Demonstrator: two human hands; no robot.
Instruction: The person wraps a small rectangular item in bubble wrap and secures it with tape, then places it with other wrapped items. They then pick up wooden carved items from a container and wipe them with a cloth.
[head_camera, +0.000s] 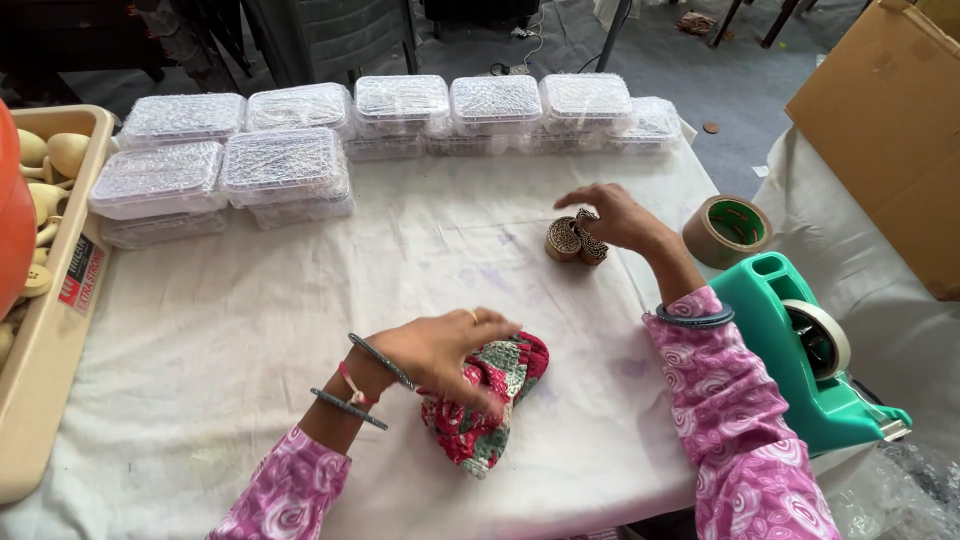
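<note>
**Holding a cloth pouch while little round blocks sit loose**

Looking down from the head camera, the left hand lies on a small cloth pouch with red, green and white print. Its fingers are curled over the top of the pouch and press it to the white cloth on the table. The pouch sits near the front edge of the table, right before the person.

The right hand is farther back, touching a few small round carved blocks. Its fingertips seem to close on one of them, but I cannot tell if it is really pinched or only touched. The blocks stand close together, touching one another.

What could go wrong? The blocks are round, so I think a bump from the hand could make one roll away over the cloth. If the fingers only have a weak hold, a block could slip and drop. The pouch is soft and floppy, so its mouth could fall shut under the left hand.

A roll of brown tape lies just beside the right wrist, and a green tape holder stands by the right sleeve. An elbow could knock into either one. Rows of clear plastic boxes stand at the back, well apart from both hands. A tan tray is at the left edge.
</note>
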